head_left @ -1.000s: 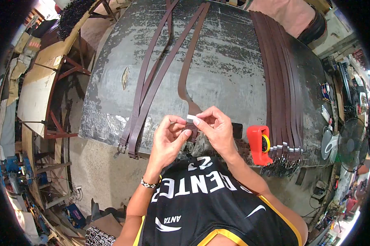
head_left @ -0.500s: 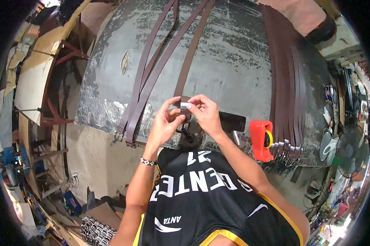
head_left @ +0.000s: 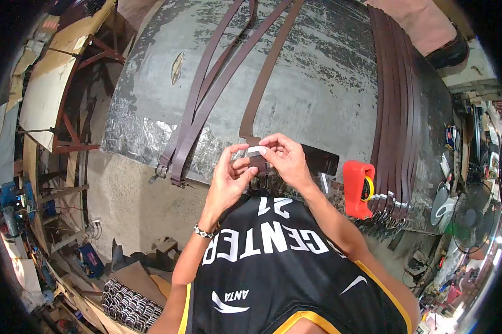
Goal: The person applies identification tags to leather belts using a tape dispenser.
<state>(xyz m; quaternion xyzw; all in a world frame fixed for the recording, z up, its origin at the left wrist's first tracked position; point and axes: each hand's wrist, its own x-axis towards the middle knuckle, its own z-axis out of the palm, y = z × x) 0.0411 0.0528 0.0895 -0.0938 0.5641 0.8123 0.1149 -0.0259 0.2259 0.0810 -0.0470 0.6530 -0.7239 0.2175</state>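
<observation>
A brown belt [head_left: 266, 78] runs down the grey worktable to its near edge, and both my hands hold its near end. My left hand [head_left: 228, 177] has its thumb and fingers closed round the belt from the left. From the right, my right hand [head_left: 288, 161] pinches a small white strip [head_left: 256, 150] that lies across the belt. Fingers hide part of the strip. Below my fingertips something dark, perhaps the buckle, is hard to make out. A dark flat rectangular object [head_left: 320, 158] lies just right of my right hand.
On the right stands a red tape dispenser [head_left: 359, 192] with a yellow roll core. Past it, several brown belts [head_left: 392, 106] with white bands hang over the table edge. More belts [head_left: 198, 106] lie left. A fan [head_left: 473, 214] is far right; buckles [head_left: 131, 303] are piled lower left.
My view has shifted a little. The belt end is drawn slightly closer to my body and bends above my hands. The white strip is now across the belt, under my right fingers.
</observation>
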